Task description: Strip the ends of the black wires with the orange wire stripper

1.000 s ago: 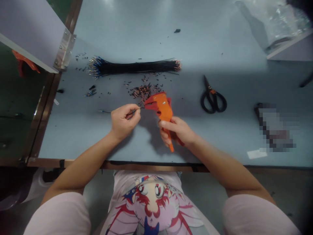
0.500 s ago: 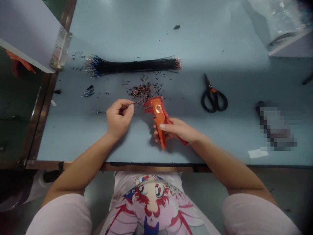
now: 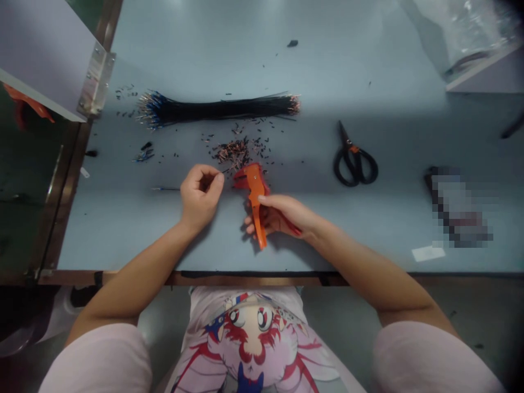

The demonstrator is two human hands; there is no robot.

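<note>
Between thumb and finger, my left hand (image 3: 201, 195) pinches a thin black wire (image 3: 166, 189), whose blue end sticks out to the left. My right hand (image 3: 282, 214) is wrapped round an orange and red wire stripper (image 3: 256, 188). The tool's jaws point left, just right of the wire's short end at my left fingertips; whether they touch is unclear. Beyond the hands lies a heap of small black and copper scraps (image 3: 233, 152). Behind it lies a long bundle of black wires (image 3: 213, 110), with blue ends at the left and copper ends at the right.
Black-handled scissors (image 3: 355, 164) lie to the right of the stripper. Farther right are a pixelated object (image 3: 458, 207) and a white slip (image 3: 428, 253). Several loose blue-ended pieces (image 3: 143, 155) lie at the left. A metal hinge (image 3: 96, 82) joins a pale panel at the upper left.
My right hand has moved the stripper left, closer to my left fingertips, and the tool has turned slightly. The handles look farther apart. My left hand still holds the wire.
</note>
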